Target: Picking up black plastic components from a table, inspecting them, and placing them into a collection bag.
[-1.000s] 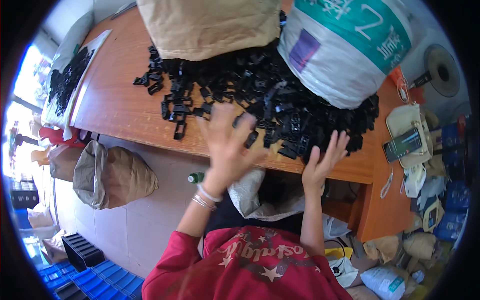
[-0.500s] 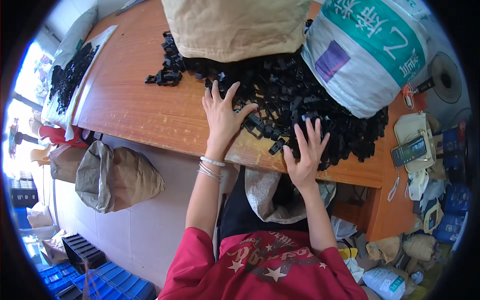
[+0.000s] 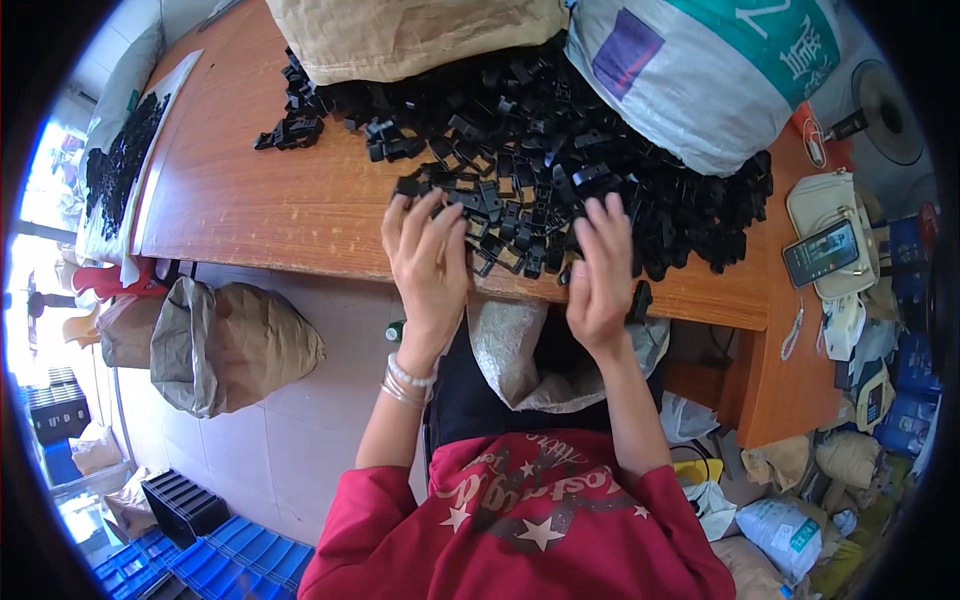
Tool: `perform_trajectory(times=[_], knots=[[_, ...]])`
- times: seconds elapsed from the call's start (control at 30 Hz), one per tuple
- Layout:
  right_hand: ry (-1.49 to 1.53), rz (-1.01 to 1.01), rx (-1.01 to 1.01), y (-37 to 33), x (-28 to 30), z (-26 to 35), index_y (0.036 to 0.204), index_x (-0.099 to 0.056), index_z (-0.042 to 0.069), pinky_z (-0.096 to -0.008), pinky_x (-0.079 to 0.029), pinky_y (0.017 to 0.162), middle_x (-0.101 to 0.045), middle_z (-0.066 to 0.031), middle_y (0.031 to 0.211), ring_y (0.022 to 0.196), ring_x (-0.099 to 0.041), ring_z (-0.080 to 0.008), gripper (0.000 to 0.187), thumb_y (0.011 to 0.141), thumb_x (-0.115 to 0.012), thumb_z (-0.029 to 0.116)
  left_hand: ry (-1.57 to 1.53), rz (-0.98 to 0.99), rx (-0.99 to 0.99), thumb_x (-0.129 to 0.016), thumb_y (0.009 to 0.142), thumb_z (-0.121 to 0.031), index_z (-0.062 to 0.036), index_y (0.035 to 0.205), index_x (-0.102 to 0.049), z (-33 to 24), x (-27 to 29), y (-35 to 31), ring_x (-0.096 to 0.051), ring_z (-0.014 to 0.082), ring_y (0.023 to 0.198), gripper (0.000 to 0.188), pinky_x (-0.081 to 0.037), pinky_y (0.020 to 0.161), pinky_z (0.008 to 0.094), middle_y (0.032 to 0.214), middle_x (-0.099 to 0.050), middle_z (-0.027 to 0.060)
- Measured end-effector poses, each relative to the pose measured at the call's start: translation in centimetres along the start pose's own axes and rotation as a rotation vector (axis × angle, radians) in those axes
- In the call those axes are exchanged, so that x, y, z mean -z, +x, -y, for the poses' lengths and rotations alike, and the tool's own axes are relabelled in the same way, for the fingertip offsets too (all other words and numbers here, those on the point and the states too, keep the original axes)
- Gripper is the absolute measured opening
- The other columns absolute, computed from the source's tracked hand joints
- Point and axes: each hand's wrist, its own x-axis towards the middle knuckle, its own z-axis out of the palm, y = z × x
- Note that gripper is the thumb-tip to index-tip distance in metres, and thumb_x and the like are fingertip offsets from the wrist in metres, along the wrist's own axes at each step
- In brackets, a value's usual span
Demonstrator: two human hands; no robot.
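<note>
A wide heap of small black plastic parts [image 3: 520, 190] lies along the front of the wooden table. My left hand [image 3: 428, 262] is at the heap's left front, fingers apart and a little bent, tips by some black parts. My right hand [image 3: 602, 275] is at the table's front edge, fingers stretched out and slightly blurred, with nothing visibly gripped. One black part [image 3: 640, 301] shows beside it at the edge. Below, a pale woven sack [image 3: 508, 345] lies with its mouth open against my lap, its inside dark.
A brown paper sack [image 3: 420, 40] and a white-and-green woven sack [image 3: 700, 90] stand on the heap's far side. At right lie a phone [image 3: 821, 253] and a cream bag [image 3: 815, 200]. A paper sack [image 3: 240, 345] stands left, beyond blue crates [image 3: 240, 560].
Both hands have moved closer to the table's front edge, the left one's fingers bending more. Several black parts have shifted toward the edge. The whole view has also tilted slightly.
</note>
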Motion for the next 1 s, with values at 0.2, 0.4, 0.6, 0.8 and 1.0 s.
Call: perform_trajectory(times=[0.2, 0.4, 0.6, 0.8, 1.0], knots=[[-0.121, -0.222, -0.268, -3.6, 5.8, -0.3, 0.126, -0.051, -0.007, -0.0449, -0.039, 0.105, -0.050, -0.0226, 0.133, 0.127, -0.046, -0.0379, 0.034, 0.097, -0.040, 0.007, -0.289, 0.044, 0.213, -0.052, 0.088, 0.008, 0.0017, 0.107, -0.065, 2.0, 1.4, -0.1, -0.060, 0.0250, 0.112, 0.023, -0.048, 0.094, 0.0327, 0.111, -0.066, 0.0149], [-0.158, -0.214, -0.392, -6.9, 6.7, -0.9, 0.125, -0.052, -0.006, -0.0407, -0.044, 0.097, -0.054, -0.0215, 0.126, 0.116, -0.053, -0.0327, 0.031, 0.096, -0.045, 0.004, -0.221, -0.085, 0.430, -0.072, 0.082, -0.006, 0.0006, 0.115, -0.057, 4.4, 1.6, 1.0, -0.060, 0.0141, 0.081, 0.037, -0.050, 0.071, 0.0268, 0.096, -0.063, 0.0083], [-0.070, -0.241, -0.506, -7.0, 6.4, 0.0, 0.106, -0.058, -0.004, -0.0327, -0.047, 0.076, -0.059, -0.0170, 0.108, 0.091, -0.059, -0.0252, 0.016, 0.093, -0.050, 0.001, 0.084, 0.232, 0.332, -0.077, 0.079, -0.018, 0.0021, 0.103, -0.065, 6.8, 1.4, 3.6, -0.058, 0.0144, 0.069, 0.033, -0.049, 0.064, 0.0280, 0.082, -0.062, 0.0072], [-0.038, -0.208, -0.615, -7.0, 6.5, 1.1, 0.100, -0.060, 0.000, -0.0364, -0.045, 0.073, -0.058, -0.0135, 0.096, 0.082, -0.058, -0.0274, 0.016, 0.085, -0.065, 0.002, -0.299, 0.031, 0.321, -0.063, 0.090, -0.005, 0.0008, 0.114, -0.053, 2.0, 1.8, 1.6, -0.060, 0.0136, 0.076, 0.027, -0.049, 0.067, 0.0248, 0.094, -0.063, 0.0092], [-0.186, 0.076, -0.425, -7.9, 7.1, 0.9, 0.110, -0.065, 0.006, -0.0379, -0.045, 0.076, -0.053, -0.0117, 0.112, 0.086, -0.056, -0.0256, 0.034, 0.078, -0.071, -0.003, -0.795, 0.590, 0.528, -0.067, 0.085, -0.002, -0.0058, 0.115, -0.051, -6.4, 1.7, -3.3, -0.048, 0.0051, 0.068, 0.034, -0.039, 0.058, 0.0171, 0.093, -0.054, 0.0015]])
